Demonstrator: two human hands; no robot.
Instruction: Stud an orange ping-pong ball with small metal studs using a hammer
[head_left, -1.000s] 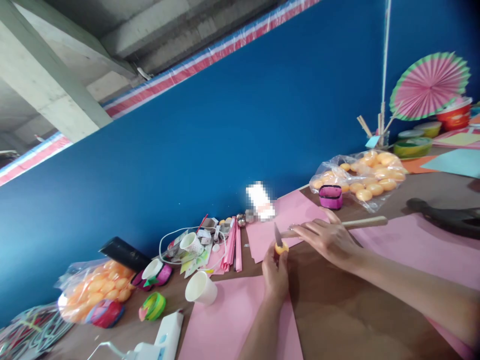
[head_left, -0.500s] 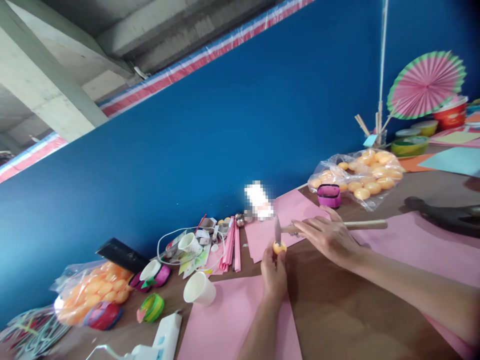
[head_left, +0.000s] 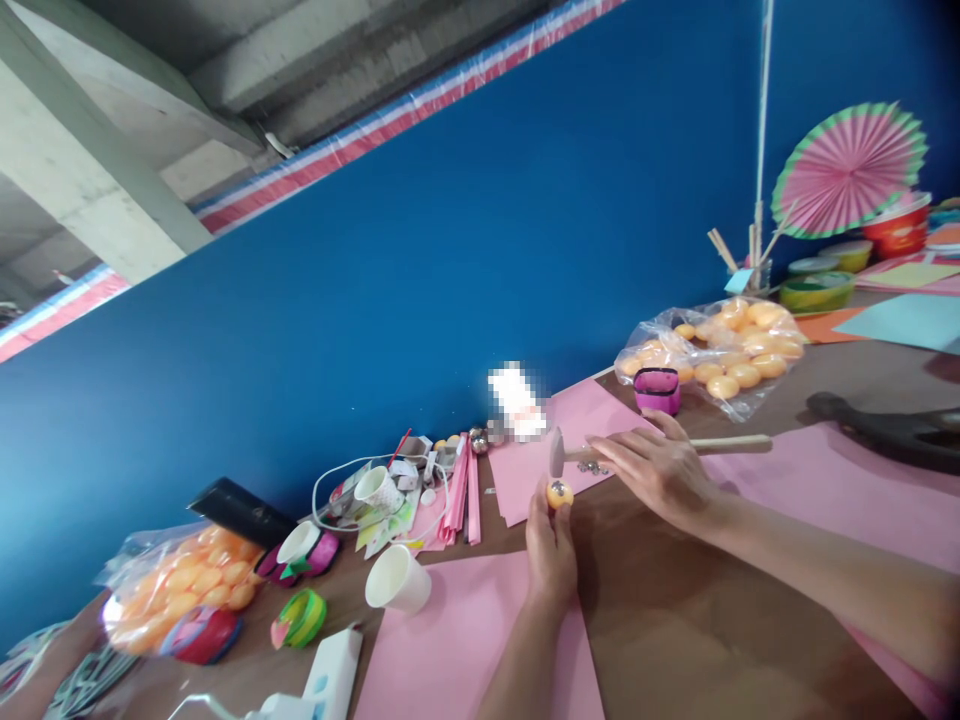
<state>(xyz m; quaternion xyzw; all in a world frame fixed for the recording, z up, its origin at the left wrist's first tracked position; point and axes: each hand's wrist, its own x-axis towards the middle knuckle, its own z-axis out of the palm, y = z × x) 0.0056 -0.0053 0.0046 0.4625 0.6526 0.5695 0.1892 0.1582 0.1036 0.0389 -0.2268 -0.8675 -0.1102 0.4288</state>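
Between the fingers of my left hand [head_left: 552, 550] is a small orange ball [head_left: 559, 497] with a shiny silver piece on its top. My right hand [head_left: 664, 475] is wrapped round the wooden handle of a hammer [head_left: 731, 445]. The hammer's grey head [head_left: 556, 453] hangs just above the ball, with a small gap between them. Several small shiny metal pieces [head_left: 592, 466] lie on the table behind the handle. A pink paper sheet [head_left: 465, 640] lies under my left forearm.
A white paper cup [head_left: 399, 580] and a power strip [head_left: 334, 670] stand on the left. Bags of orange balls lie at the far left [head_left: 187, 585] and back right [head_left: 712, 350]. Another person's arm [head_left: 64, 650] reaches in at lower left. A black tool [head_left: 885, 430] lies right.
The hammer head has lifted off the ball, baring the silver piece on it. Another person's arm has come in at the lower left. My left hand has hardly moved.
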